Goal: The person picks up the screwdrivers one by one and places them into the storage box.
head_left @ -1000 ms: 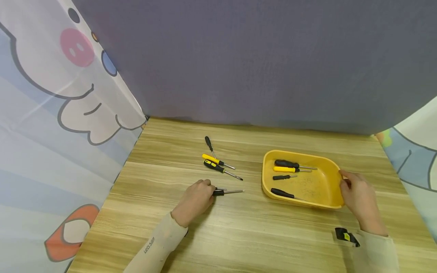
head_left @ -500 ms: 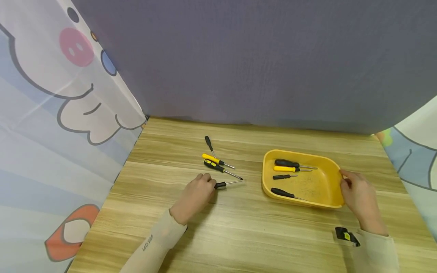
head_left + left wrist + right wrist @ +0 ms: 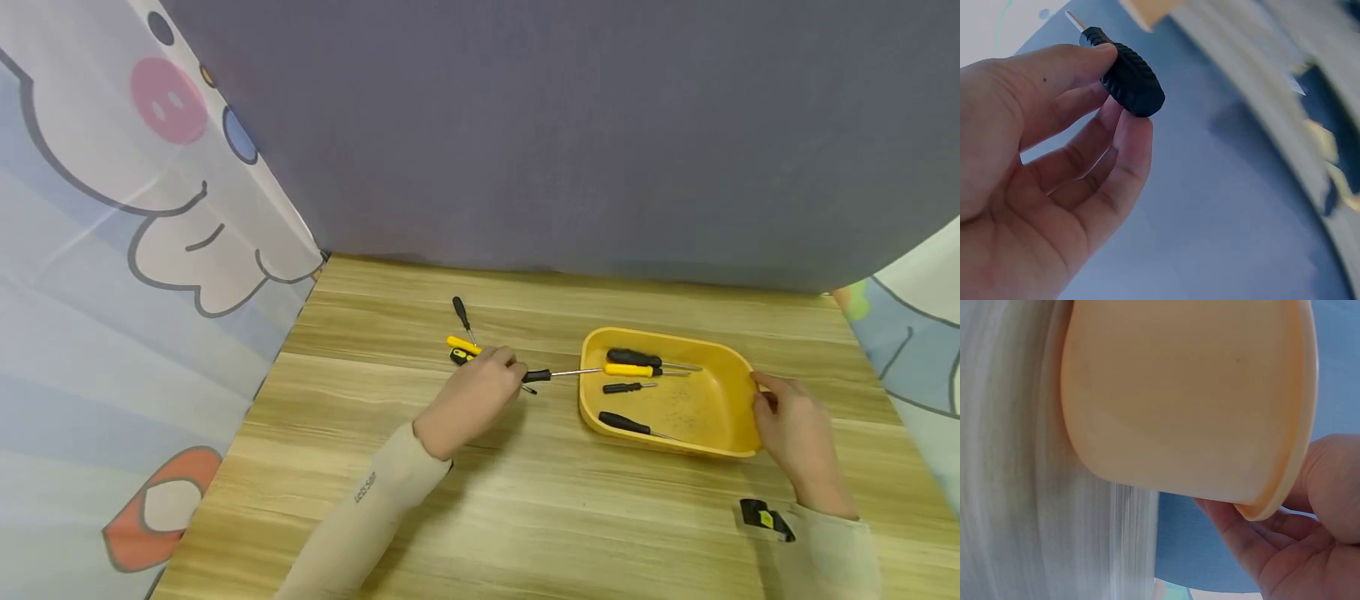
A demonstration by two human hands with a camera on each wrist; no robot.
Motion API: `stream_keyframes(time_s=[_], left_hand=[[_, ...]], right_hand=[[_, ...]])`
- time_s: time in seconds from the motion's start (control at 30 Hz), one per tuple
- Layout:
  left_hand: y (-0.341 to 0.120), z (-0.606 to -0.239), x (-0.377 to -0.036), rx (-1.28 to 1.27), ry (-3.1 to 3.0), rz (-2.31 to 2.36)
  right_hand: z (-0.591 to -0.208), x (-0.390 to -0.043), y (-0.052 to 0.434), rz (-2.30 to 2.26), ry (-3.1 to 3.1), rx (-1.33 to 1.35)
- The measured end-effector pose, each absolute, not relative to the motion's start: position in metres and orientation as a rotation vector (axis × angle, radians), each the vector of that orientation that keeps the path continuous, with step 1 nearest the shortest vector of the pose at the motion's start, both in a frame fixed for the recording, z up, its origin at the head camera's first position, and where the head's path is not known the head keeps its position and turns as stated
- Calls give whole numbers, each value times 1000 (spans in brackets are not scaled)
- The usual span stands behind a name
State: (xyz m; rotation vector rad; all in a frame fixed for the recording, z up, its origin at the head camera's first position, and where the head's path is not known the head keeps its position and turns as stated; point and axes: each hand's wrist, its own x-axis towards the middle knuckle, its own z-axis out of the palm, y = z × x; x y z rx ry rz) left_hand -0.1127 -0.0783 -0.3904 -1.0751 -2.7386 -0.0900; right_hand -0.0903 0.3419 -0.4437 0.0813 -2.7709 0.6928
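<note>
Three loose screwdrivers lie on the counter [image 3: 525,517] at far left of the work area: a small black one [image 3: 461,312] farthest back, then a yellow-handled one [image 3: 461,342] and a black-and-yellow one [image 3: 459,357], both partly hidden behind the left hand [image 3: 476,396]. They lie side by side with shafts pointing right, toward the tray, which reads as a stock laid out within that hand's reach.

The left hand is raised off the counter. The left wrist view shows its fingers [image 3: 1116,150] and thumb curled round the ribbed black handle of a screwdriver [image 3: 1132,78], pinching the butt end only. The shaft [image 3: 573,372] therefore projects freely to the right, with its tip at the near-left rim of the yellow tray [image 3: 731,392]; I judge the end grip is chosen so that the tool leads tip first.

Inside the tray lie four screwdrivers: a black-handled one [image 3: 632,357] at the far side, a yellow-handled one [image 3: 630,370] just beside it, a short black one [image 3: 624,387], and a black one [image 3: 621,423] nearest. All have their handles to the left.

The right hand [image 3: 798,433] grips the tray's right rim. The right wrist view shows the fingers [image 3: 1241,540] curled beneath the lip [image 3: 1272,503] and that edge lifted clear of the counter, so the tray appears tilted and steadied rather than left free to slide.

A small black item with a yellow mark [image 3: 761,518] sits by the right wrist; what it is cannot be told.
</note>
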Motion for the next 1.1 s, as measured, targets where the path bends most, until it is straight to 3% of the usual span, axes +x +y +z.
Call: stream_keyframes(time_s=[0.43, 1.1], left_hand=[[7, -376, -144, -1349, -2797, -17], [76, -420, -157, -1458, -3019, -20]], right_hand=[[-443, -91, 340, 712, -2795, 52], [-442, -90, 340, 694, -2769, 76]])
